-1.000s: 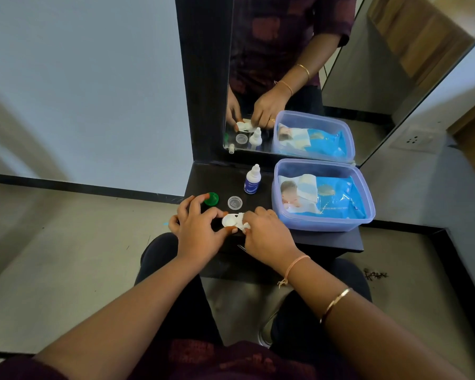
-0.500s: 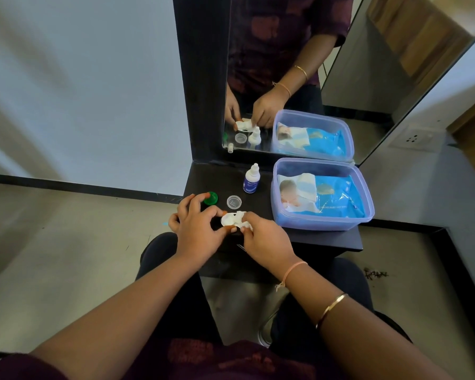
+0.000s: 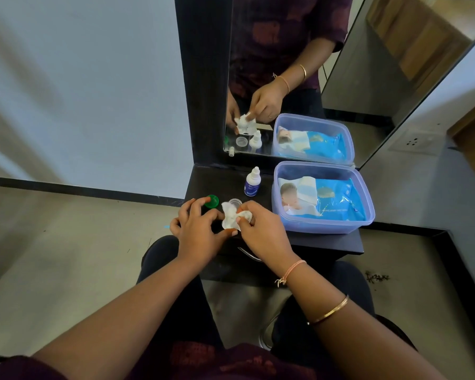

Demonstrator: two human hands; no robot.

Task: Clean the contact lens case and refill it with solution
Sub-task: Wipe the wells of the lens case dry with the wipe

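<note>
Two bare hands meet over the front edge of a black shelf fixed below a wall mirror. The left hand has its thumb and forefinger curled round the left side of a crumpled white wipe, its other fingers bent above the shelf. The right hand pinches the right side of the same wipe between thumb and fingertips.

The white contact lens case cannot be told apart from the wipe; it appears to be wrapped inside the bundle held between the two hands.

One round green screw cap lies on the shelf just behind the left fingers. One clear round cap lies beside it, directly behind the wipe. A small white dropper bottle with a dark blue label stands upright further back, near the mirror.

A lidless, translucent lavender plastic box sits to the right of the bottle, holding a blue pack of wet wipes that lies flat.
</note>
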